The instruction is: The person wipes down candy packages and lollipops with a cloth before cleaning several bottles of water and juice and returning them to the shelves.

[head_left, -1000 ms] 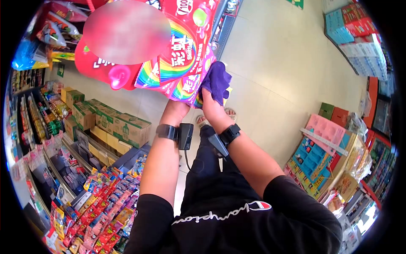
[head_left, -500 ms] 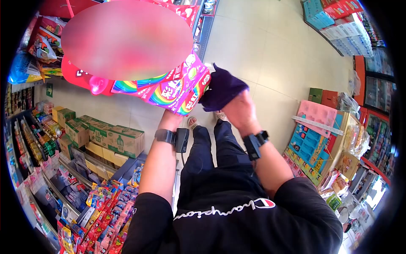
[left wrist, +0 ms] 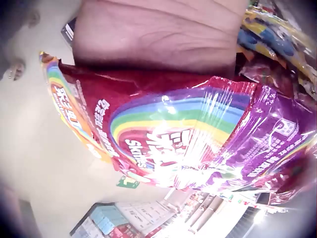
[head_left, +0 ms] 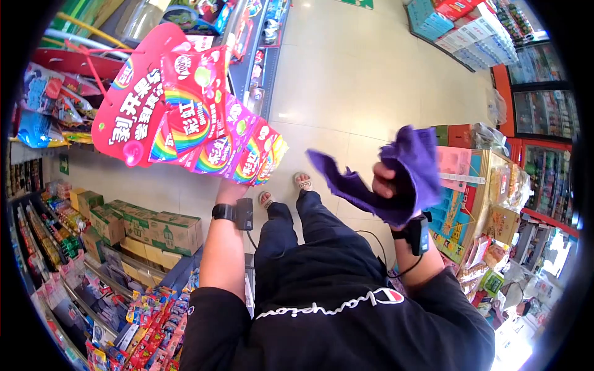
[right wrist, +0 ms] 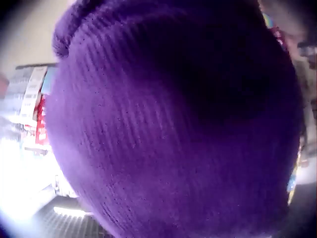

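Note:
Red, purple and rainbow-printed candy bags (head_left: 207,133) are fixed to a red card (head_left: 133,102) with a red string at its top. Behind the bags' lower edge goes my left hand (head_left: 230,191), its fingers hidden. The left wrist view has the palm side of that hand (left wrist: 158,34) against a dark red bag (left wrist: 163,124). My right hand (head_left: 383,179), fingers curled, holds a purple cloth (head_left: 421,167) away from the bags, part of it draping leftward. In the right wrist view the cloth (right wrist: 148,124) fills most of the picture and hides the hand.
Shelves of small candy packs (head_left: 154,321) stand at lower left, with green-brown cartons (head_left: 176,232) beyond. At right are a display stand with a pink tray (head_left: 455,166) and drinks coolers (head_left: 547,114). Stacked cases (head_left: 476,37) stand farther off on the tiled floor.
My right hand and the cloth have moved right, away from the bags, and the cloth has spread out. The left hand stays at the bags. The head view has shifted.

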{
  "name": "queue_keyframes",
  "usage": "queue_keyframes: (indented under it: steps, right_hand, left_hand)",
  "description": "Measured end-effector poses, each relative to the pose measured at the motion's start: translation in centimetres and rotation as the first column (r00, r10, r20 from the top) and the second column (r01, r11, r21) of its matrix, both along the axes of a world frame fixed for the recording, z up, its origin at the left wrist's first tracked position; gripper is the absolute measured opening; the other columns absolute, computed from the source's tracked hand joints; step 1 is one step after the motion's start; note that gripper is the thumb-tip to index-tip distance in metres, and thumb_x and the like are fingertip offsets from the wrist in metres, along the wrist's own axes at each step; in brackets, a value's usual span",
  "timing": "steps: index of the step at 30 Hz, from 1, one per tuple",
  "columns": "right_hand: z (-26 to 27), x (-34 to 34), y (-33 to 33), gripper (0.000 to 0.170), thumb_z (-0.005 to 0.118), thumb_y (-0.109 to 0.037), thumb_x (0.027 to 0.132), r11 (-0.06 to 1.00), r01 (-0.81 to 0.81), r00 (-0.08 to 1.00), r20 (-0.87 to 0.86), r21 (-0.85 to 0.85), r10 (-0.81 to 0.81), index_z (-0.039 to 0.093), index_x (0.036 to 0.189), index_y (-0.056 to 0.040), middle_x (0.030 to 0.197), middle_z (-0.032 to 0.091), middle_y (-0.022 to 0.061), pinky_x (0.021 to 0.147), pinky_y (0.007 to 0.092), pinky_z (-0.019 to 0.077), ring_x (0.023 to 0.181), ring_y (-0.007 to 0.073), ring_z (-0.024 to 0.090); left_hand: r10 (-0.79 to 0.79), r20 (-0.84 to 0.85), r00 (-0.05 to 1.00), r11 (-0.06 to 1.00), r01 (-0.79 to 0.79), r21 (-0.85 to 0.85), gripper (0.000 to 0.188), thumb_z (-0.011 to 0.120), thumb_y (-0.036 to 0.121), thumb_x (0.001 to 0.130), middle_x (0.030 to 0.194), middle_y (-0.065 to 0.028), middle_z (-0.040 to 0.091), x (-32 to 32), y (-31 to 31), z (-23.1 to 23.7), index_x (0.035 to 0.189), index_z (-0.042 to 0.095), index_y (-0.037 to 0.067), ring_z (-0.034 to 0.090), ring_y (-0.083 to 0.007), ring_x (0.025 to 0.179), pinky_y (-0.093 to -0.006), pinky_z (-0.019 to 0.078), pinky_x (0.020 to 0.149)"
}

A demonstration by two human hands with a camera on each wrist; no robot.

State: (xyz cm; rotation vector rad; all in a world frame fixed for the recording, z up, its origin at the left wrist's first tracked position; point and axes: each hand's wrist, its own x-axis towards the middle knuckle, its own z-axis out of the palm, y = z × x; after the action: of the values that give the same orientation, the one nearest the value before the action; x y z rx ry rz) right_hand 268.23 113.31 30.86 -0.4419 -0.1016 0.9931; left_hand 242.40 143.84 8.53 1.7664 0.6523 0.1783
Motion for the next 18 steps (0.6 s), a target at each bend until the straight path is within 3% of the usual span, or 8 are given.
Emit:
queue_keyframes:
  steps: [4,5,7,10,12,13,14,18]
  right_hand:
    - [3.3,3.2,1.0,0.035,0.053,-0.037,0.099,0.88,-0.382,0.911,-0.274,-0.281,0.307,0.062,0.121,-0.0111,0.106,0.062,0.0091,0.068,0.0429,0.0556,0.092,0.0265,0.063]
    - [4.8,3.0,1.9,0.033,0.054,-0.019,0.093,0.808,-0.04,0.735,0.531,-0.587,0.422,0.061,0.124,-0.0091,0.111,0.064,0.0101,0.08,0.0422,0.0538,0.102,0.0291,0.062]
    - [5.0,3.8,2.1,0.053,0.054,0.007,0.077,0.847,0.434,-0.375,0.793,-0.307,0.479,0.059,0.129,-0.0047,0.12,0.064,0.0119,0.098,0.0346,0.0466,0.114,0.0296,0.06]
    - [-2.2,2.4,-1.5,0.052,0.053,0.007,0.08,0.748,0.332,0.422,0.8,-0.575,0.427,0.06,0.131,-0.0048,0.12,0.066,0.0116,0.098,0.0326,0.0463,0.111,0.0231,0.062]
    - [-3.4,2.8,-1.4,0.046,0.055,0.003,0.082,0.696,0.285,0.195,0.75,-0.659,0.631,0.061,0.127,-0.0016,0.12,0.067,0.0133,0.095,0.0334,0.0482,0.108,0.0207,0.063]
    - [-5.1,1.9,-1.5,0.042,0.057,0.0,0.083,0.828,0.159,0.484,0.774,-0.537,0.409,0.062,0.124,0.0015,0.119,0.066,0.0139,0.089,0.0342,0.0508,0.101,0.0203,0.065]
    - [-5.9,2.6,-0.7,0.034,0.058,-0.002,0.084,0.913,0.198,0.1,0.934,-0.357,0.343,0.064,0.118,0.0037,0.122,0.066,0.0134,0.085,0.0358,0.0522,0.097,0.02,0.066]
    - [-7.1,0.1,0.8,0.02,0.064,-0.012,0.084,0.591,0.517,0.237,0.767,-0.619,0.596,0.066,0.102,-0.0032,0.112,0.07,0.0123,0.073,0.0348,0.0531,0.084,0.0227,0.067]
  left_hand:
    - [0.045,-0.018,0.999,0.996,-0.046,-0.077,0.058,0.074,0.028,0.087,0.139,-0.0099,0.055,1.1,-0.3,1.2,0.138,0.051,0.012,0.051,-0.0269,0.129,-0.0419,0.0428,0.106]
    - [0.112,0.024,0.993,0.97,-0.104,-0.219,0.059,0.075,0.028,0.086,0.138,-0.0091,0.056,1.5,-0.2,1.2,0.138,0.052,0.012,0.052,-0.026,0.128,-0.0414,0.0432,0.106]
    - [0.086,0.053,0.995,0.968,-0.071,-0.242,0.06,0.075,0.028,0.086,0.138,-0.0087,0.056,1.6,0.1,0.8,0.138,0.051,0.013,0.052,-0.0255,0.127,-0.0406,0.0437,0.105]
    - [0.065,0.09,0.994,0.884,-0.016,-0.467,0.06,0.073,0.027,0.087,0.14,-0.0079,0.053,0.8,1.2,0.1,0.14,0.047,0.013,0.051,-0.0235,0.127,-0.0382,0.0438,0.106]
    - [-0.108,0.166,0.98,0.971,0.14,-0.194,0.059,0.07,0.027,0.09,0.143,-0.0075,0.051,0.4,1.5,-1.1,0.141,0.045,0.012,0.049,-0.0218,0.129,-0.0371,0.0414,0.108]
    - [0.154,0.164,0.974,0.648,0.026,-0.761,0.056,0.066,0.029,0.093,0.143,-0.0067,0.05,2.5,0.3,3.9,0.141,0.045,0.011,0.047,-0.0213,0.131,-0.0369,0.0387,0.11]
    - [0.152,0.158,0.976,0.644,0.023,-0.764,0.056,0.066,0.029,0.093,0.143,-0.0067,0.05,2.4,0.3,3.4,0.141,0.045,0.011,0.047,-0.0213,0.131,-0.0369,0.0387,0.11]
    - [-0.005,0.102,0.995,0.954,0.036,-0.299,0.054,0.066,0.03,0.092,0.142,-0.0076,0.052,1.4,0.5,0.2,0.139,0.048,0.013,0.049,-0.0229,0.129,-0.0378,0.0386,0.11]
